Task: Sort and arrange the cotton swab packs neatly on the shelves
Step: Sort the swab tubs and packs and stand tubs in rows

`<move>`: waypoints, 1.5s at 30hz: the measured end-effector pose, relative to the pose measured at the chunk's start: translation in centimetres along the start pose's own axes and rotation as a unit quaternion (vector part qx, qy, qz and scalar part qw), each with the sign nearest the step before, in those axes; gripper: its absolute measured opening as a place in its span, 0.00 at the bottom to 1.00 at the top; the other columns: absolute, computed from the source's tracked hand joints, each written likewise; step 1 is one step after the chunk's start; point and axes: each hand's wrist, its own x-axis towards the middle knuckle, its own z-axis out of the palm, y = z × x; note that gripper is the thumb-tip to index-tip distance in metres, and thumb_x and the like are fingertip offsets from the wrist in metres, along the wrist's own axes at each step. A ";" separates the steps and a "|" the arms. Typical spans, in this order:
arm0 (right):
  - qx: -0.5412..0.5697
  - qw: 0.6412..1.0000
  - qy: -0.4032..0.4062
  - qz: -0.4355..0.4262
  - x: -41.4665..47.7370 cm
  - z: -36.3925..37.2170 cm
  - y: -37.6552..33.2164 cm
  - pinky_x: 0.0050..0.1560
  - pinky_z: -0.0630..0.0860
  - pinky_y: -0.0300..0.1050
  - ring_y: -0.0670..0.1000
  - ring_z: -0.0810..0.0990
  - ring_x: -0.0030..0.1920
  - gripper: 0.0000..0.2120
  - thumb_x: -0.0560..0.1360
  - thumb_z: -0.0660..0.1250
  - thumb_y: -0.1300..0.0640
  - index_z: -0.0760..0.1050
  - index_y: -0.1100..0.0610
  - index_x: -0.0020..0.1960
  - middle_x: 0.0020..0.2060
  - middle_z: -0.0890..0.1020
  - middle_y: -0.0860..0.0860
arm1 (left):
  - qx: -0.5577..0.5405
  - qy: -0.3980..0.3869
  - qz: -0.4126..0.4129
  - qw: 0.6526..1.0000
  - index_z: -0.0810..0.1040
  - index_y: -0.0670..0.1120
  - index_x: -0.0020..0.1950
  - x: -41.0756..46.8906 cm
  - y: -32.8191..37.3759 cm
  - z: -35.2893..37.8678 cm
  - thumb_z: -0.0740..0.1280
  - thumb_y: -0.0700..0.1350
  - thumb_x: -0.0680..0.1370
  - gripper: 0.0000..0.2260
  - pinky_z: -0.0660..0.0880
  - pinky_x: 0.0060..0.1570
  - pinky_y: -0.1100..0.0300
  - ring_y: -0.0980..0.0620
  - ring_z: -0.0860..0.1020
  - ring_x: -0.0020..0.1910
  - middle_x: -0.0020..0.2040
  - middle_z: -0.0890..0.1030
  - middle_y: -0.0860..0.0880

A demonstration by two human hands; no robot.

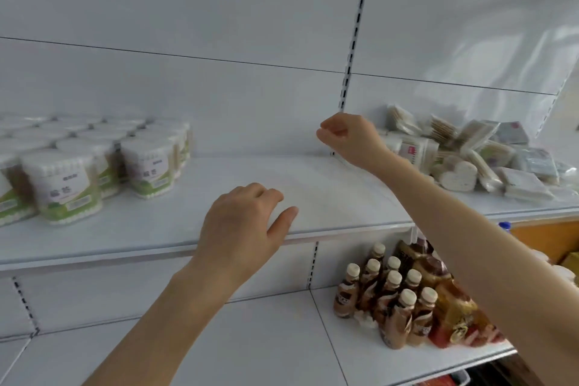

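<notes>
Round clear tubs of cotton swabs with green labels [72, 188] stand in rows at the left of the white metal shelf [329, 197]. Their writing is too blurry to read. Flat clear swab packs [463, 153] lie piled on the right. The left hand [247, 222] rests loose on the shelf. The right hand [347, 138] is curled up, seemingly empty.

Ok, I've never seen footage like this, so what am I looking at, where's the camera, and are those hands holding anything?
There is no machine here, only a person's two bare hands. The single picture comes from a camera worn on the person's head, looking forward and down at shop shelves. On the upper shelf, round tubs of cotton swabs stand in rows at the left, and flat swab packs lie in a loose pile at the right. Brown bottles stand on the lower shelf. The left hand is relaxed and open over the upper shelf's front edge. The right hand is raised beside the pile and curled closed. Neither holds anything.
</notes>
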 end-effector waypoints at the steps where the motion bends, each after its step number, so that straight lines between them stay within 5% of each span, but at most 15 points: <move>1: -0.013 1.000 0.009 0.009 0.1 -1.4 1.5 0.53 0.72 0.40 0.51 0.78 0.53 0.13 0.75 0.65 0.53 0.77 0.58 0.56 0.51 0.81 0.53 | -0.009 -0.006 0.002 1.000 0.83 0.44 0.43 0.7 1.2 0.9 0.62 0.54 0.73 0.16 0.75 0.32 0.56 0.47 0.80 0.33 0.36 0.82 0.48; 7: -0.076 0.996 0.045 0.024 1.2 -9.1 9.6 0.43 0.68 0.35 0.55 0.80 0.51 0.12 0.75 0.65 0.55 0.78 0.60 0.55 0.50 0.82 0.55 | -0.047 -0.038 0.005 0.998 0.83 0.43 0.45 4.1 7.9 5.8 0.61 0.55 0.74 0.17 0.75 0.34 0.56 0.48 0.81 0.35 0.38 0.82 0.49; 12: -0.114 0.993 0.013 0.027 3.1 -11.8 14.5 0.55 0.69 0.43 0.54 0.76 0.55 0.16 0.75 0.66 0.51 0.76 0.58 0.59 0.53 0.79 0.56 | -0.045 -0.046 -0.017 0.998 0.82 0.43 0.46 5.6 10.9 8.6 0.58 0.56 0.75 0.20 0.75 0.33 0.55 0.47 0.81 0.36 0.39 0.82 0.48; 17: -0.174 0.983 -0.062 0.009 4.5 -13.0 16.9 0.51 0.65 0.41 0.55 0.74 0.57 0.23 0.74 0.66 0.46 0.72 0.58 0.63 0.58 0.76 0.56 | -0.035 -0.044 -0.043 0.998 0.82 0.43 0.46 6.6 13.3 10.2 0.57 0.57 0.74 0.21 0.74 0.32 0.57 0.47 0.81 0.36 0.40 0.82 0.48; 20: -0.220 0.967 -0.129 -0.005 4.7 -12.9 17.9 0.48 0.66 0.41 0.53 0.74 0.54 0.26 0.72 0.67 0.42 0.71 0.56 0.64 0.59 0.76 0.55 | -0.018 -0.039 -0.053 0.998 0.82 0.43 0.46 7.0 14.4 10.9 0.57 0.57 0.74 0.21 0.71 0.32 0.60 0.48 0.81 0.35 0.39 0.82 0.48; 27: -0.176 0.976 -0.121 -0.029 5.1 -12.7 19.1 0.54 0.70 0.45 0.54 0.75 0.58 0.24 0.71 0.69 0.44 0.73 0.56 0.62 0.60 0.76 0.55 | -0.011 -0.034 -0.090 0.995 0.80 0.45 0.56 7.3 15.7 11.4 0.57 0.59 0.73 0.23 0.66 0.44 0.61 0.48 0.78 0.50 0.51 0.81 0.49; 32: -0.136 0.977 -0.134 -0.096 5.3 -11.8 17.0 0.55 0.67 0.42 0.52 0.73 0.61 0.26 0.74 0.65 0.43 0.69 0.57 0.66 0.63 0.75 0.53 | -0.004 -0.026 -0.090 0.996 0.81 0.44 0.55 7.7 16.2 11.7 0.64 0.54 0.77 0.16 0.66 0.42 0.61 0.47 0.79 0.48 0.50 0.81 0.49; 37: -0.238 0.947 -0.184 -0.114 5.7 -9.2 15.9 0.51 0.70 0.44 0.53 0.74 0.58 0.29 0.72 0.64 0.38 0.66 0.52 0.68 0.61 0.76 0.52 | 0.000 -0.029 -0.102 0.994 0.81 0.45 0.54 7.7 15.6 11.4 0.54 0.63 0.72 0.27 0.69 0.43 0.60 0.47 0.79 0.48 0.49 0.82 0.49; 39: -0.217 0.953 -0.174 -0.117 5.8 -8.9 15.8 0.49 0.70 0.43 0.52 0.75 0.57 0.28 0.71 0.67 0.41 0.68 0.51 0.67 0.61 0.76 0.51 | -0.010 -0.026 -0.111 0.993 0.80 0.45 0.55 7.9 15.0 11.1 0.52 0.64 0.71 0.30 0.72 0.46 0.58 0.48 0.79 0.51 0.52 0.81 0.49; 42: -0.098 0.980 -0.141 -0.097 5.8 -10.0 14.9 0.49 0.73 0.44 0.50 0.77 0.52 0.27 0.68 0.71 0.43 0.71 0.52 0.64 0.57 0.77 0.50 | -0.047 -0.015 -0.138 0.989 0.75 0.45 0.64 8.8 14.0 11.1 0.64 0.58 0.76 0.22 0.68 0.55 0.60 0.49 0.75 0.59 0.61 0.76 0.48; 45: 0.029 0.988 -0.130 -0.084 5.3 -11.6 12.9 0.42 0.75 0.43 0.48 0.78 0.44 0.22 0.67 0.72 0.42 0.75 0.51 0.57 0.44 0.80 0.48 | -0.097 0.005 -0.175 0.980 0.65 0.45 0.71 10.7 13.6 11.3 0.70 0.53 0.72 0.31 0.66 0.59 0.59 0.48 0.71 0.63 0.66 0.70 0.46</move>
